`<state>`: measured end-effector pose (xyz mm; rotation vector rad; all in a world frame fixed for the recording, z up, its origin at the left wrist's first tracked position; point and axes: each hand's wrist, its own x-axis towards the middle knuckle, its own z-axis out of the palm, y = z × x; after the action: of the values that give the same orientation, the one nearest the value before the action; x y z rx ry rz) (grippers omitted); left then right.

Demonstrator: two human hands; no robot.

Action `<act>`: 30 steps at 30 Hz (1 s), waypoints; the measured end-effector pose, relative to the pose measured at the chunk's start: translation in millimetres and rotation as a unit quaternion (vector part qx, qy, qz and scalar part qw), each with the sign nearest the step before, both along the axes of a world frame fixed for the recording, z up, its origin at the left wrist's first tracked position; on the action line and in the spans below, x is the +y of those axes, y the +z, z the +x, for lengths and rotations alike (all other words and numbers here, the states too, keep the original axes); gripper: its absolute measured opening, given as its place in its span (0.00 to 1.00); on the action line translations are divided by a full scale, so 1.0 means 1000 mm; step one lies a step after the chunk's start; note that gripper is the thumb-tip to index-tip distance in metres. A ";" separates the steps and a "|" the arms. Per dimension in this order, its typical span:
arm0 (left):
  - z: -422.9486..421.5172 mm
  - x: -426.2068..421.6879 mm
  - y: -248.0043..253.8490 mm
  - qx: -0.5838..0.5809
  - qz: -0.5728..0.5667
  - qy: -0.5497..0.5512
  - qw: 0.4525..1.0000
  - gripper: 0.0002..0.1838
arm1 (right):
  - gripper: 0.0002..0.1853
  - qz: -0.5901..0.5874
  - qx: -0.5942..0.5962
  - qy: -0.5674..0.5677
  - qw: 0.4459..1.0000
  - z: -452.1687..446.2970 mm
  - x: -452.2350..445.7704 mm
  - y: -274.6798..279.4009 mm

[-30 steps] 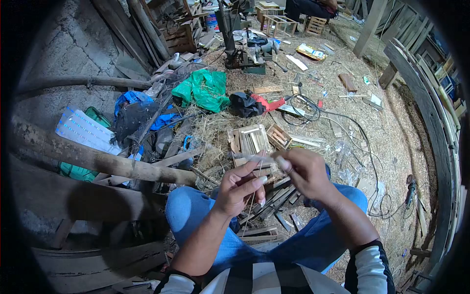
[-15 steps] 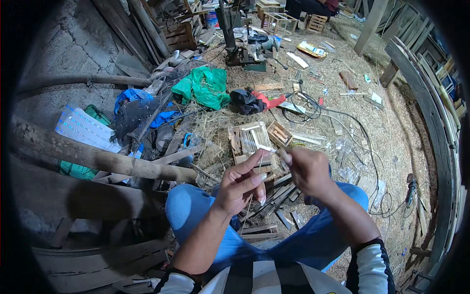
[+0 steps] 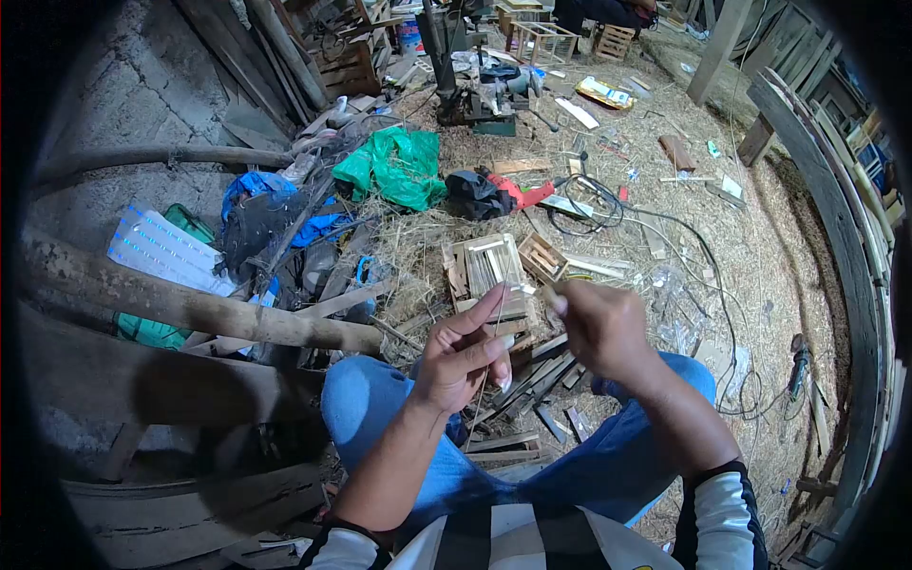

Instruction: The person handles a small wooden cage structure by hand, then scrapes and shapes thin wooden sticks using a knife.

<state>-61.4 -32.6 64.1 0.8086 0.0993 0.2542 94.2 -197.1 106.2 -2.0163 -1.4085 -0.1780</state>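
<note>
My left hand point(image 3: 463, 356) is raised above my knees, with thumb and fingers pinched on a thin, pale strand point(image 3: 486, 380). The strand runs up past the index fingertip and hangs down below the hand; whether it is string or a fine sliver of wood I cannot tell. To its right, my right hand point(image 3: 608, 328) is closed in a fist around a short, light wooden stick or handle point(image 3: 550, 297), whose end pokes out toward the left hand. A gap separates the two hands. Most of what the right fist grips is hidden.
Beyond my hands lie a slatted wooden piece point(image 3: 492, 266) and a small wooden crate point(image 3: 541, 258). A red power tool point(image 3: 522, 195) with a black cable rests near a green plastic bag point(image 3: 394, 169). Wood offcuts point(image 3: 537, 385) lie between my legs. A person point(image 3: 608, 11) sits far back.
My right hand has shifted slightly right, away from the left. The pale tip that showed between the hands is no longer distinct. My left hand has barely moved.
</note>
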 end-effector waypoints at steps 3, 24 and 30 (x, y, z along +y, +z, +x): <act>0.001 -0.001 0.001 -0.001 -0.011 0.003 1.000 0.33 | 0.04 0.028 -0.004 -0.021 0.999 -0.003 0.001 0.000; -0.001 0.007 -0.005 -0.029 -0.029 -0.024 0.999 0.33 | 0.10 -0.002 -0.001 -0.008 1.000 0.000 -0.001 -0.004; -0.002 0.006 -0.001 -0.001 -0.002 -0.014 1.000 0.33 | 0.04 -0.008 0.028 0.002 1.000 -0.001 -0.001 -0.007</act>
<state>-63.5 -26.8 63.1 0.8049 0.0869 0.2270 93.7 -198.1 99.7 -2.0152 -1.3831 -0.1076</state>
